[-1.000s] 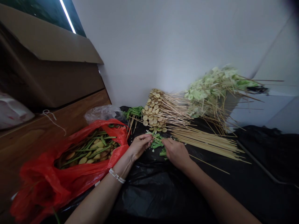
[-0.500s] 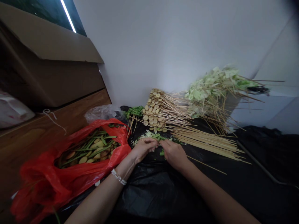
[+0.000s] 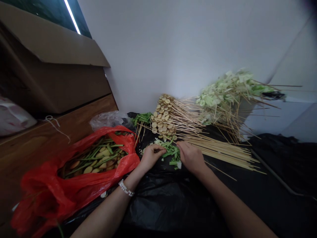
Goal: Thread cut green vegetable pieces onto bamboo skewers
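Note:
My left hand [image 3: 153, 156] is closed in a pinch above the near left side of a pile of cut green stalks [image 3: 172, 150]. What its fingertips hold, if anything, is too small to make out. My right hand [image 3: 192, 157] is closed on a thin bamboo skewer [image 3: 220, 171], whose tail sticks out behind the hand to the lower right. Chopped pale bits lie among the green pieces between the hands. Just beyond are stacked skewers of round potato slices [image 3: 162, 120], and bare bamboo skewers [image 3: 223, 152] lie side by side to the right.
At left, an open red plastic bag [image 3: 81, 195] holds green stalks and potato slices. Skewered cabbage leaves [image 3: 228, 87] are heaped at the back right. A bundle of green skewers [image 3: 142, 119] lies behind. A cardboard box [image 3: 54, 82] stands back left. Black plastic [image 3: 168, 201] covers the work surface.
My hands have moved apart, the right one shifting right with the skewer. More of the green pile now shows between them. My left hand stays nearly in place.

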Demonstrator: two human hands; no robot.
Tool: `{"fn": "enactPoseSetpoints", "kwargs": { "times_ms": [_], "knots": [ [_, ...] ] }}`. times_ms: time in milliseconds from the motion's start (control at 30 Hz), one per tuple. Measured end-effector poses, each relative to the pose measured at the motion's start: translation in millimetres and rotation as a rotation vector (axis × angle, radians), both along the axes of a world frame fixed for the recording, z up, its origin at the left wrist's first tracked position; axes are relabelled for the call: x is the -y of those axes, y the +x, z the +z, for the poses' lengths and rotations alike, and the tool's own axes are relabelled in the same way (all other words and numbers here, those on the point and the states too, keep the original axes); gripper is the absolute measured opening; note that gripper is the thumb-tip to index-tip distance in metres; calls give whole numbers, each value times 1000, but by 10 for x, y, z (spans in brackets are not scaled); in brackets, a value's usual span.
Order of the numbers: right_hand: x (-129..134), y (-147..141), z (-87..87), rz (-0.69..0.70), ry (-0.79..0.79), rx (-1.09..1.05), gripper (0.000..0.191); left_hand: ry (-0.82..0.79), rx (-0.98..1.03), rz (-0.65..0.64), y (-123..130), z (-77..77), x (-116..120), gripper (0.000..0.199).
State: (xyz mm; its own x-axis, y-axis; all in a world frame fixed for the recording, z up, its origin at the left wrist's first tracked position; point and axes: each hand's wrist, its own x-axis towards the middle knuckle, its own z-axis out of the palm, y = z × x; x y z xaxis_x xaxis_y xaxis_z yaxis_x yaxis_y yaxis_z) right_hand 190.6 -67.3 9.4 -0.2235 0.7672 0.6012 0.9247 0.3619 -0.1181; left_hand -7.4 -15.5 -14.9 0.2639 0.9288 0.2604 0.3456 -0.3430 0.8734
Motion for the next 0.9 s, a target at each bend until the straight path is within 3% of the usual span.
{"fn": "enactPoseSetpoints", "kwargs": {
  "times_ms": [200, 433, 700, 900],
  "knots": [
    [21, -37, 3, 4, 6, 20, 29, 282, -452, -50, 31, -25, 76, 19],
    [25, -48, -8, -5, -8, 31, 28, 349, -610, -43, 33, -49, 104, 20],
    [32, -57, -12, -5, -41, 43, 28, 412, -588, -102, 41, -22, 122, 17],
    [41, -51, 17, -9, -63, 47, 29, 302, -263, -5, -1, 10, 67, 15]
  ]
}}
